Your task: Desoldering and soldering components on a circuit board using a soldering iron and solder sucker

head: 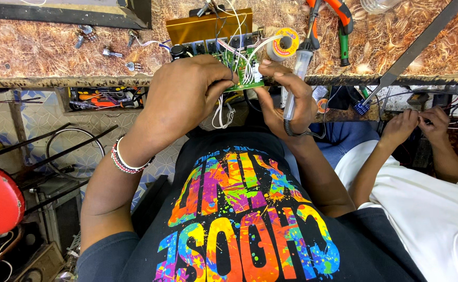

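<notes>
Leftmost, on the worn brown bench (46, 49): loose metal knobs and small potentiometers (85, 35), well apart from either of my hands.

Next, my left hand (187, 96), beaded bracelet (124, 159) at the wrist. Fingers curled narrow, pinching the near edge of the green circuit board (234, 65) from the left and below.

Centre: that board, at the bench's front lip, its long axis running left to right, a gold heat sink (208, 26) just behind it. White wires (242, 52) loop over it, more hang below my left fingers.

Then my right hand (286, 99), closed around a soldering iron (297, 73) held near upright, tip pointing away from me beside the solder spool (283, 44). Its thumb touches the board's right end. Both hands meet the board; the iron lies just right of it.

Farther right: orange-handled pliers (338, 21), a long metal bar (417, 47), another person's two hands (419, 122) on wires.
</notes>
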